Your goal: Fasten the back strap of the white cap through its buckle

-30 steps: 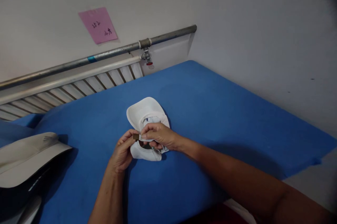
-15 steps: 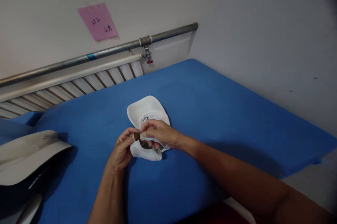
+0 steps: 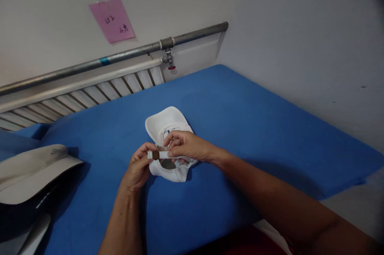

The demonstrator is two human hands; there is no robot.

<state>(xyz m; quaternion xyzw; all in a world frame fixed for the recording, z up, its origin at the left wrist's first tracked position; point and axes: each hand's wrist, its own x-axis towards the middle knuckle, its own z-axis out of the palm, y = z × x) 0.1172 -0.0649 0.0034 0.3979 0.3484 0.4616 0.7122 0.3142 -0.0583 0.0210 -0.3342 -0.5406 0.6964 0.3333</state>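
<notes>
A white baseball cap lies on the blue-covered table with its brim pointing away from me and its inside partly showing. Across its rear opening runs a narrow white strap, which carries a brown buckle. My left hand pinches the strap's left end beside the buckle, thumb in front and fingers behind. From the right, my right hand grips the strap between thumb and fingers, a short way along from the buckle. Some of its fingertips are hidden behind the strap.
Other caps, a beige one on top, are stacked at the left on the blue cover. Behind the table stand a white radiator and a metal pipe. A pink note is stuck to the wall.
The strap's white end now shows to the left of the buckle, and the strap is stretched straighter. My right hand has shifted slightly right along it, away from the buckle.
</notes>
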